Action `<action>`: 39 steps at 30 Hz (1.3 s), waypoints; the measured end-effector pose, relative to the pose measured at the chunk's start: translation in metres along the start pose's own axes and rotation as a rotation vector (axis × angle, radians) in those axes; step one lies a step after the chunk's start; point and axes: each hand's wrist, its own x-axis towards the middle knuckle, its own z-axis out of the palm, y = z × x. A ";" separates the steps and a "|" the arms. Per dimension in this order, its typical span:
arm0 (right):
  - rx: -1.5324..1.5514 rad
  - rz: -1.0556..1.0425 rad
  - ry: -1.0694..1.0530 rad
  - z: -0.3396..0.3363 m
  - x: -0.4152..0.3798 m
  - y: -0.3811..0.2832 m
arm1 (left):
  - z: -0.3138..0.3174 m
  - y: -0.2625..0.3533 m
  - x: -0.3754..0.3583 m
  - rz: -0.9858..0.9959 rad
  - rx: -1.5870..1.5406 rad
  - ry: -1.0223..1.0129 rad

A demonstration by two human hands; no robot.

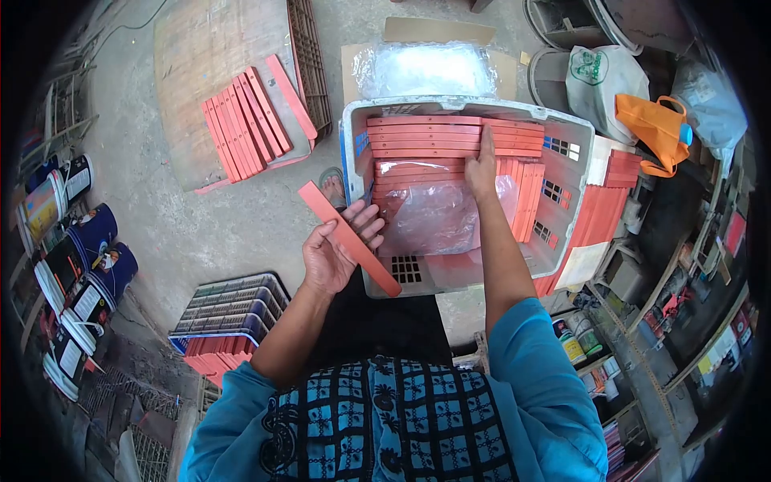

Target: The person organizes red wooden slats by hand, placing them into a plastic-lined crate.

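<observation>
A single red-orange strip [349,238] lies slanted across my left hand [331,261], the thumb on top and the other fingers spread beneath it. My right hand [482,166] reaches into a grey plastic crate [574,132], its fingers pressed together on the packed red strips [430,140]. Whether those fingers grip anything is hard to make out. Inside the crate, strips lie in rows across the far side, and others stand along the right side [528,201]. Clear plastic film [438,217] covers part of the near layer.
At the upper left, more red strips [241,120] rest on a wooden board [193,56]. A stack of crates [233,305] stands at the lower left, paint cans [116,269] at the far left. An orange bag [654,128] and shelves are on the right.
</observation>
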 end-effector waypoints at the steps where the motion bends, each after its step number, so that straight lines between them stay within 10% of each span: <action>1: 0.032 0.007 0.032 0.000 0.002 0.004 | 0.000 -0.001 0.000 0.000 0.006 0.004; 11: 0.001 0.011 -0.087 -0.011 0.006 0.012 | 0.003 -0.009 0.002 -0.023 0.032 0.001; 14: -0.404 -0.163 0.090 -0.015 -0.005 -0.012 | 0.002 -0.009 0.002 -0.027 0.044 0.002; 24: -0.782 -0.775 -0.377 0.028 0.013 -0.027 | -0.003 -0.026 0.006 -0.186 0.401 -0.030; 39: -0.968 -0.529 -0.356 -0.024 0.031 -0.029 | -0.023 -0.065 0.067 -0.029 0.804 0.141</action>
